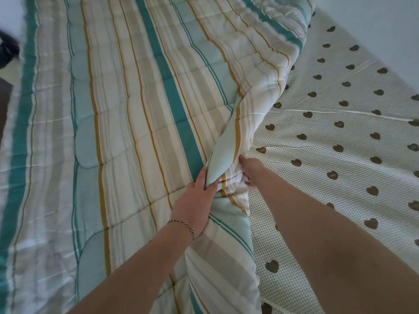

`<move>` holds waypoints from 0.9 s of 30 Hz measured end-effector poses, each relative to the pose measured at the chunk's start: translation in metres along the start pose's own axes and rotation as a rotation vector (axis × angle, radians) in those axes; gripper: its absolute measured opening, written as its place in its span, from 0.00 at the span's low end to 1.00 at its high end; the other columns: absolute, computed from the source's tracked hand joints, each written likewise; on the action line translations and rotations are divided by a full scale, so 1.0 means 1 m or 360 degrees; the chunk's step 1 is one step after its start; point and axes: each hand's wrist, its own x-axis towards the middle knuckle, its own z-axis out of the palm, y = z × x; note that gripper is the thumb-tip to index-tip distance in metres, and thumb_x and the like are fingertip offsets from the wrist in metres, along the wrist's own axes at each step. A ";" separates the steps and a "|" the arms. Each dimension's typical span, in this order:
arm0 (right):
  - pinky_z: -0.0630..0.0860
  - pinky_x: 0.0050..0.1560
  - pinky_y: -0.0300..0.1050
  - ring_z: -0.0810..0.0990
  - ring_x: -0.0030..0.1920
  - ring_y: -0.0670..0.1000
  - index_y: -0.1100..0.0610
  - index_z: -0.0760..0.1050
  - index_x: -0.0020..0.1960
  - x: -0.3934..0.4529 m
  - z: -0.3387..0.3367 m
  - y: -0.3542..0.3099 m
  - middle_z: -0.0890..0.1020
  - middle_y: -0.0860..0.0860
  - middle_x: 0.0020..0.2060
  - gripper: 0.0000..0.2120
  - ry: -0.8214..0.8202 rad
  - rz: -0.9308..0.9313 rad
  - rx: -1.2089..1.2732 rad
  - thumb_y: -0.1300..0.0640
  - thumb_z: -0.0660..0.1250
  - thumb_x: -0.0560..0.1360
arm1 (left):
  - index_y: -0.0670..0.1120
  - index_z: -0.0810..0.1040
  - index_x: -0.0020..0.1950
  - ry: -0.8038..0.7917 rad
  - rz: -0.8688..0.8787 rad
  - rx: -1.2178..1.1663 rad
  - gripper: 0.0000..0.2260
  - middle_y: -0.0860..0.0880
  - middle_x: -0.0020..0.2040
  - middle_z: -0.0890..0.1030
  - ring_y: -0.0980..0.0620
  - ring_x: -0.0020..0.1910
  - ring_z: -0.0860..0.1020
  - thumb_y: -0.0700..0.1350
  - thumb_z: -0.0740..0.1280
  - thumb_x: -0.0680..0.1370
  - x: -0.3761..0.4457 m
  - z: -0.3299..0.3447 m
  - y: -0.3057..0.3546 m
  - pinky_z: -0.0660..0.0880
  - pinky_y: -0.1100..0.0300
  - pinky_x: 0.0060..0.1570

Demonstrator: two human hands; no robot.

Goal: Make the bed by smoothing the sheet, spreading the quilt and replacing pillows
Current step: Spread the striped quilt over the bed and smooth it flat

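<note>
A striped quilt point(127, 114) in teal, cream and mustard lies over the left and middle of the bed. Its right edge is folded up into a ridge. My left hand point(195, 198), with a bracelet at the wrist, grips that ridge from the left. My right hand point(250, 171) grips the same fold from the right, fingers tucked into the cloth. To the right the sheet point(340, 155), pale green check with dark hearts, lies bare with a few creases. No pillow is in view.
A pale wall point(374, 23) runs along the far right side of the bed. A dark object point(8, 49) sits at the left edge beyond the quilt, above a strip of dark floor point(4, 96).
</note>
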 end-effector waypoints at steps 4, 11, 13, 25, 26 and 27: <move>0.77 0.43 0.49 0.80 0.43 0.54 0.61 0.78 0.54 -0.016 -0.019 0.002 0.82 0.55 0.45 0.15 0.0277 -0.0341 -0.0078 0.50 0.59 0.82 | 0.58 0.44 0.78 0.0062 -0.0027 0.0003 0.38 0.49 0.78 0.41 0.47 0.60 0.70 0.34 0.59 0.77 0.000 0.002 0.000 0.79 0.55 0.50; 0.62 0.31 0.44 0.64 0.29 0.49 0.56 0.67 0.31 -0.104 -0.090 0.000 0.68 0.50 0.26 0.21 0.0716 -0.0858 -0.0169 0.54 0.60 0.82 | 0.67 0.37 0.74 0.0245 0.0085 -0.0261 0.37 0.49 0.75 0.56 0.58 0.33 0.71 0.46 0.60 0.80 -0.011 -0.019 0.030 0.72 0.65 0.30; 0.60 0.29 0.43 0.62 0.27 0.48 0.53 0.63 0.29 -0.133 -0.093 -0.004 0.65 0.48 0.24 0.23 0.0847 -0.1155 -0.0366 0.54 0.59 0.82 | 0.68 0.41 0.74 0.0297 0.0065 -0.0415 0.35 0.50 0.69 0.63 0.57 0.28 0.71 0.46 0.60 0.79 -0.017 -0.022 0.033 0.71 0.65 0.27; 0.74 0.49 0.55 0.75 0.45 0.55 0.66 0.73 0.60 -0.074 -0.051 0.071 0.79 0.59 0.46 0.20 0.0165 0.0115 0.0003 0.49 0.60 0.82 | 0.61 0.70 0.67 0.0418 0.0060 -0.0902 0.28 0.54 0.54 0.73 0.52 0.40 0.76 0.34 0.63 0.74 -0.023 -0.012 -0.024 0.76 0.53 0.42; 0.73 0.47 0.50 0.76 0.45 0.55 0.63 0.75 0.55 -0.073 -0.044 0.074 0.80 0.56 0.45 0.19 0.0025 0.0213 0.0077 0.46 0.59 0.82 | 0.61 0.69 0.68 0.0401 0.0047 -0.0875 0.28 0.54 0.53 0.72 0.52 0.38 0.75 0.34 0.63 0.74 -0.021 -0.011 -0.026 0.76 0.54 0.39; 0.73 0.44 0.46 0.78 0.44 0.53 0.59 0.76 0.52 -0.074 -0.039 0.075 0.81 0.54 0.43 0.19 -0.0075 0.0277 0.0159 0.44 0.58 0.82 | 0.61 0.68 0.68 0.0390 0.0035 -0.0860 0.28 0.53 0.52 0.72 0.52 0.37 0.74 0.34 0.63 0.75 -0.020 -0.009 -0.028 0.75 0.55 0.37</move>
